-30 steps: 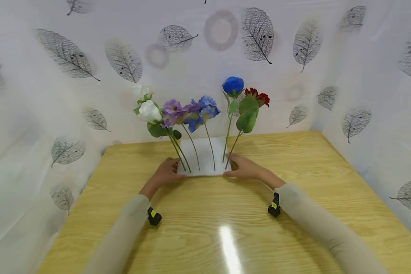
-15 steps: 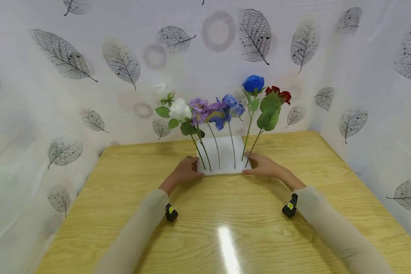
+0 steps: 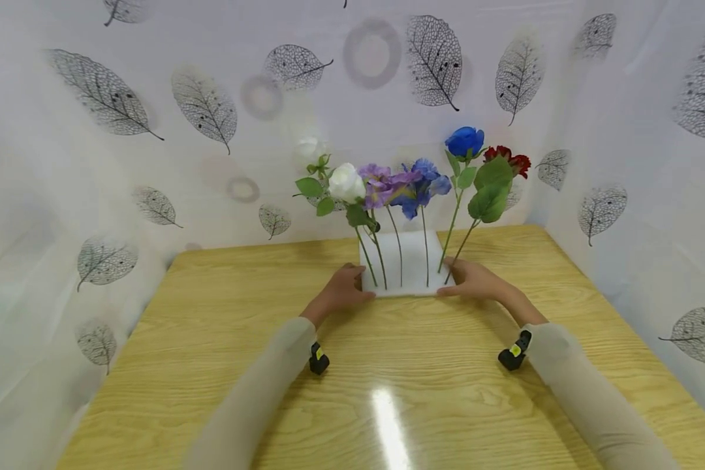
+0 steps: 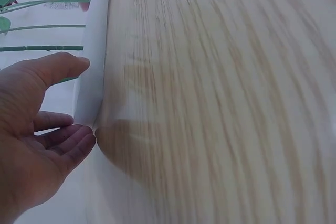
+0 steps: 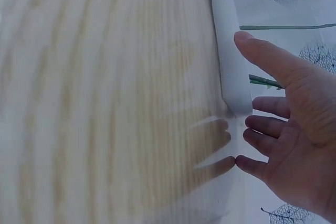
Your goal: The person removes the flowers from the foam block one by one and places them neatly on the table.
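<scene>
Yellow wood-grain worktop [image 3: 229, 294] carries white foam-like slab [image 3: 414, 261], front edge crosswise, between left hand [image 3: 345, 288] and right hand [image 3: 474, 281], both spread.

This looks like a curtained-off recording booth: pale sheeting [image 3: 335, 130] printed with grey skeleton leaves [image 3: 435, 59] closes in the wood-grained worktop [image 3: 429, 372] at 9, 12 and 3 o'clock. Towards 6 o'clock the wood mirrors a bright streak of light [image 3: 390, 424], and 2 small black wrist cameras [image 3: 319, 361] sit at the sleeve cuffs [image 3: 298, 336]. Whether home or office surrounds it cannot be told.
</scene>
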### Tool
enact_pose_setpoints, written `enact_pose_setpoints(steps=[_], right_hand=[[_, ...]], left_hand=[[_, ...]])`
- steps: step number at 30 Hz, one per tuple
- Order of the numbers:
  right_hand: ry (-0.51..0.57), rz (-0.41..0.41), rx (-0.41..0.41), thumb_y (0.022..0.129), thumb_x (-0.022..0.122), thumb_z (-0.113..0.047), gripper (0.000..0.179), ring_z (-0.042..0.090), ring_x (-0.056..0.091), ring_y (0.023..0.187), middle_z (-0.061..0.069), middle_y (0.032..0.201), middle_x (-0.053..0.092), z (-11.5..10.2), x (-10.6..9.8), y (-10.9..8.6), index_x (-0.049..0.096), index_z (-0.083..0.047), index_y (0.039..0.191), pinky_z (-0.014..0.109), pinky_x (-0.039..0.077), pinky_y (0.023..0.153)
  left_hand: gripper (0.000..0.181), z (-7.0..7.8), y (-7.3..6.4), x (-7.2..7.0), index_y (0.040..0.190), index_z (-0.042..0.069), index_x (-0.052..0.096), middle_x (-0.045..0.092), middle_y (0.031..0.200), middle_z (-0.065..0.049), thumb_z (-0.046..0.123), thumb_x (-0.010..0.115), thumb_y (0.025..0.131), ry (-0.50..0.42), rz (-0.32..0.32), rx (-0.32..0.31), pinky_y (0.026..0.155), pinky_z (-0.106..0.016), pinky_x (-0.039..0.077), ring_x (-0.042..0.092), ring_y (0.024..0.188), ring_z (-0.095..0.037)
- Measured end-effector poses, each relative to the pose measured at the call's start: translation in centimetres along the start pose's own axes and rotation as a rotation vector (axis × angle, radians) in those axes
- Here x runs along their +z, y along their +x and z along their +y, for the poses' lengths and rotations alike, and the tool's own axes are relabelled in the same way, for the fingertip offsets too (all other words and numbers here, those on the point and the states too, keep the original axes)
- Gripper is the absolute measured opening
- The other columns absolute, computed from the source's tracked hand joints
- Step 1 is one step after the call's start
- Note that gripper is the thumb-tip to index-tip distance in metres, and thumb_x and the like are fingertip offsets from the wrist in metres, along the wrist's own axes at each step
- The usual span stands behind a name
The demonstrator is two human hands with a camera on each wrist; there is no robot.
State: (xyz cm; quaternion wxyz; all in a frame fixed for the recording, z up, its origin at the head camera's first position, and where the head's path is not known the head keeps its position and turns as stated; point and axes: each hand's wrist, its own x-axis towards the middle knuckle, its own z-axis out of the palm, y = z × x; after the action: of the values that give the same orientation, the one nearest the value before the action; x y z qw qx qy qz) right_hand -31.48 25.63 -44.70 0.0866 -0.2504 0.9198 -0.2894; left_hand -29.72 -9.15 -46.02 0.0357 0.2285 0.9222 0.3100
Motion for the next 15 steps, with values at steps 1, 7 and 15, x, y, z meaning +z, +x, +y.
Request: enact_pose_setpoints(steps=[1, 7, 15], right_hand=[[-0.002, -0.001, 0.004, 0.088, 0.079, -0.041, 0.095, 0.050, 0.039, 0.143, 0.033, 0.154, 0.042, 0.2, -0.1, 0.0, 0.033, 0.009, 0.154, 0.063, 0.035, 0.117], [-0.005, -0.017, 0.022, 0.086, 0.082, -0.041, 0.099, 0.050, 0.034, 0.146, 0.031, 0.157, 0.037, 1.5, -0.5, 0.3, 0.030, 0.007, 0.157, 0.063, 0.031, 0.119], [0.055, -0.039, 0.071, 0.084, 0.083, -0.043, 0.106, 0.049, 0.024, 0.150, 0.027, 0.163, 0.027, 2.0, -0.8, 0.3, 0.025, 0.006, 0.158, 0.064, 0.025, 0.122]], left_hand=[[0.072, 0.2, 0.2, 0.1, 0.144, -0.012, 0.049, 0.059, 0.127, -0.025, 0.023, 0.079, 0.089, -0.004, -0.002, 0.003, 0.100, -0.043, 0.055, 0.060, 0.110, -0.032], [0.072, 0.8, 0.6, 0.7, 0.146, -0.011, 0.047, 0.058, 0.128, -0.024, 0.025, 0.078, 0.091, -0.023, -0.017, -0.009, 0.100, -0.043, 0.055, 0.059, 0.108, -0.030], [0.073, 0.8, 0.6, 0.8, 0.146, -0.010, 0.047, 0.056, 0.133, -0.024, 0.025, 0.079, 0.091, -0.046, -0.011, -0.031, 0.105, -0.043, 0.053, 0.060, 0.117, -0.034]])
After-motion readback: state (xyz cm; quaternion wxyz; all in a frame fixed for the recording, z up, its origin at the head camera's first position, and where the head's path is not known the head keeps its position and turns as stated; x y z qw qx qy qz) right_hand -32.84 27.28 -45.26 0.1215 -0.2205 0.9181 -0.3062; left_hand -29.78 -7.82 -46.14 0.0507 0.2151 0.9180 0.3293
